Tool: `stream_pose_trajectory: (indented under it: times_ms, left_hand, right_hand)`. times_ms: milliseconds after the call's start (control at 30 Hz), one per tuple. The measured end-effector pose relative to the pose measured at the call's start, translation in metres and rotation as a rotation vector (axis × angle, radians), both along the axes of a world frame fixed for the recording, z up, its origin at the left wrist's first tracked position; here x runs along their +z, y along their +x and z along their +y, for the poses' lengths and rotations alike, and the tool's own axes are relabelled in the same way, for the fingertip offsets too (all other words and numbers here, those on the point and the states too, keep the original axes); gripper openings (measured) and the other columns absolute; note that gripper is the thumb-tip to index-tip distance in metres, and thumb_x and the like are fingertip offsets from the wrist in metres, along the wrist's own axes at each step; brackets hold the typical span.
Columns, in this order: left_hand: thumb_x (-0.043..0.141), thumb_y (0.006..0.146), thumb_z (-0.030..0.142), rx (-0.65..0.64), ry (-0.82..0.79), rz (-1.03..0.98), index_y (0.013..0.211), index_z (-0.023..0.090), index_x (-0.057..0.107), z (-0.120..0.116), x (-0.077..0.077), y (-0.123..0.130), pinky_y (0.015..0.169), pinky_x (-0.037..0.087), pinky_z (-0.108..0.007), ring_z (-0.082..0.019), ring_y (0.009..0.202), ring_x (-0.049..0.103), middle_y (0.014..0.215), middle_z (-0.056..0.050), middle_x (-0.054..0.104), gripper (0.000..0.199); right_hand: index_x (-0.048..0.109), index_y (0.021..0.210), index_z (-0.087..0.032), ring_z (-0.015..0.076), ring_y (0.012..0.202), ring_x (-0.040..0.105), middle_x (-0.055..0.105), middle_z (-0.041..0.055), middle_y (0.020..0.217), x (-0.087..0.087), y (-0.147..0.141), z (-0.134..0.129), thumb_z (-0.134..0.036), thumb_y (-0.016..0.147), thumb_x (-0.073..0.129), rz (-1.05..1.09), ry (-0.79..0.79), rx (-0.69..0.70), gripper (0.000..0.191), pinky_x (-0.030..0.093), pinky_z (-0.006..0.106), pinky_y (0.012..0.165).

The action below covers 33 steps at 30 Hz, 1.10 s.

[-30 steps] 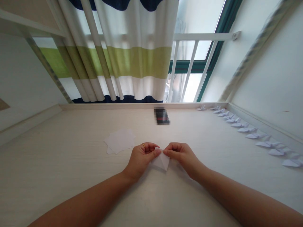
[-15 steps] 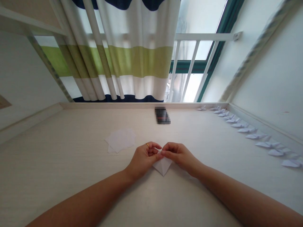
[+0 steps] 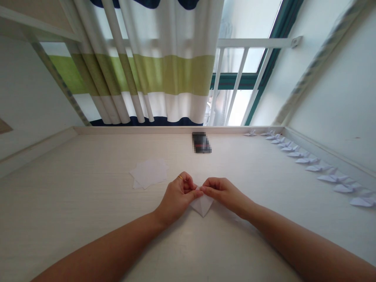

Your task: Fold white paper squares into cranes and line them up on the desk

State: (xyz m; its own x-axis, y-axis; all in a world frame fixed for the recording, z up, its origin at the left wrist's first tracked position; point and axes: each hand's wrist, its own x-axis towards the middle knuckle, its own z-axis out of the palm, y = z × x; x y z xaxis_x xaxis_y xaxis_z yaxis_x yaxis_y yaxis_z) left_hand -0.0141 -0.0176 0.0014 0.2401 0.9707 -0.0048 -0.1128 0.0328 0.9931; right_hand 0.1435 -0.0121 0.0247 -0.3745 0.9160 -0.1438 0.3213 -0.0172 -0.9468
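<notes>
A small folded white paper (image 3: 203, 206) with creases lies on the pale surface (image 3: 188, 250), its pointed corner toward me. My left hand (image 3: 179, 196), with a gold ring, pinches its far left part between thumb and curled fingers. At the far right part, my right hand (image 3: 225, 194) grips the paper with thumb and forefinger. The two thumbs nearly meet over the paper's top corner, which the fingertips partly hide. Loose flat white sheets (image 3: 149, 173) lie overlapped beyond my left hand.
A dark blurred object (image 3: 201, 142) sits near the back ledge (image 3: 147, 130). Several folded white paper figures (image 3: 307, 160) line the right edge. Behind the ledge are a striped curtain (image 3: 176, 74), a white railing (image 3: 252, 43) and a window.
The fingers of my left hand have curled in and drawn back slightly from the paper's far corner. My right hand has stayed almost still. The view has shifted very slightly.
</notes>
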Motion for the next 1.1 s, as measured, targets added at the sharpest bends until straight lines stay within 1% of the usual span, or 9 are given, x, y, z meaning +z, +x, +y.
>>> stream_pose_trajectory:
  times_ms: [200, 467, 600, 700, 800, 867, 967, 1033, 1100]
  left_hand:
    - [0.07, 0.056, 0.02, 0.021, -0.025, -0.052, 0.063, 0.017, 0.038, 0.0, 0.003, 0.002, 0.053, 0.037, -0.018, -0.005, 0.054, 0.049, 0.058, 0.007, 0.052, 0.033]
    - [0.072, 0.053, 0.018, 0.029, -0.107, -0.195, 0.062, 0.017, 0.036, -0.001, 0.005, 0.004, 0.052, 0.036, -0.017, -0.005, 0.05, 0.05, 0.056, 0.006, 0.056, 0.037]
    - [0.072, 0.052, 0.019, 0.128, -0.104, -0.187, 0.058, 0.017, 0.032, 0.007, 0.008, -0.002, 0.049, 0.033, -0.017, -0.004, 0.048, 0.046, 0.055, 0.006, 0.056, 0.04]
    - [0.072, 0.051, 0.021, 0.21, -0.091, -0.2, 0.057, 0.018, 0.031, 0.016, 0.009, -0.01, 0.043, 0.026, -0.016, -0.003, 0.042, 0.039, 0.051, 0.007, 0.052, 0.042]
    - [0.073, 0.049, 0.023, 0.26, -0.077, -0.2, 0.056, 0.018, 0.03, 0.022, 0.008, -0.013, 0.043, 0.023, -0.017, -0.003, 0.042, 0.037, 0.051, 0.007, 0.052, 0.044]
    - [0.073, 0.05, 0.024, 0.234, -0.085, -0.18, 0.055, 0.018, 0.03, 0.02, 0.006, -0.011, 0.044, 0.025, -0.017, -0.003, 0.043, 0.038, 0.051, 0.007, 0.051, 0.044]
    - [0.072, 0.052, 0.025, 0.15, -0.079, -0.148, 0.056, 0.017, 0.032, 0.014, 0.003, -0.005, 0.048, 0.031, -0.018, -0.004, 0.047, 0.042, 0.053, 0.006, 0.052, 0.041]
    - [0.071, 0.054, 0.024, 0.096, -0.077, -0.139, 0.056, 0.017, 0.034, 0.01, 0.003, -0.001, 0.05, 0.032, -0.018, -0.005, 0.049, 0.044, 0.054, 0.006, 0.051, 0.038]
    - [0.071, 0.053, 0.023, 0.062, -0.077, -0.135, 0.056, 0.016, 0.036, 0.008, 0.002, 0.0, 0.051, 0.033, -0.017, -0.004, 0.05, 0.044, 0.054, 0.007, 0.049, 0.036]
  right_hand:
    - [0.054, 0.063, -0.014, 0.0088, 0.055, 0.037, 0.045, -0.0021, 0.058, 0.0, 0.0, -0.001, -0.025, 0.072, 0.052, -0.067, 0.074, 0.027, 0.015, 0.028, 0.021, 0.049]
    - [0.05, 0.061, -0.015, 0.0085, 0.055, 0.037, 0.043, -0.0027, 0.057, 0.004, -0.001, -0.001, -0.029, 0.072, 0.051, -0.019, 0.042, 0.025, 0.018, 0.027, 0.021, 0.049]
    - [0.047, 0.056, -0.015, 0.0075, 0.05, 0.035, 0.043, -0.0039, 0.051, 0.01, 0.003, 0.0, -0.027, 0.07, 0.05, -0.005, 0.015, -0.003, 0.018, 0.026, 0.022, 0.05]
    - [0.045, 0.054, -0.016, 0.0079, 0.049, 0.036, 0.043, -0.004, 0.048, 0.014, 0.008, 0.003, -0.025, 0.068, 0.05, 0.024, 0.021, -0.073, 0.017, 0.026, 0.023, 0.051]
    - [0.046, 0.055, -0.016, 0.0088, 0.05, 0.038, 0.044, -0.0038, 0.049, 0.015, 0.01, 0.006, -0.028, 0.068, 0.05, 0.071, 0.046, -0.145, 0.018, 0.029, 0.024, 0.054]
    - [0.047, 0.057, -0.016, 0.0094, 0.052, 0.041, 0.046, -0.0029, 0.051, 0.013, 0.007, 0.006, -0.034, 0.071, 0.049, 0.081, 0.064, -0.147, 0.023, 0.031, 0.025, 0.056]
    - [0.049, 0.059, -0.016, 0.01, 0.055, 0.043, 0.048, -0.0017, 0.056, 0.006, 0.002, 0.003, -0.04, 0.075, 0.047, 0.048, 0.083, -0.07, 0.028, 0.033, 0.024, 0.056]
    - [0.05, 0.061, -0.016, 0.0099, 0.055, 0.043, 0.048, -0.0018, 0.056, 0.001, -0.002, 0.001, -0.038, 0.074, 0.048, 0.013, 0.094, -0.033, 0.026, 0.033, 0.023, 0.054]
    - [0.05, 0.06, -0.016, 0.0098, 0.055, 0.042, 0.048, -0.002, 0.056, -0.003, -0.003, 0.0, -0.035, 0.074, 0.049, -0.015, 0.11, -0.035, 0.023, 0.032, 0.022, 0.052]
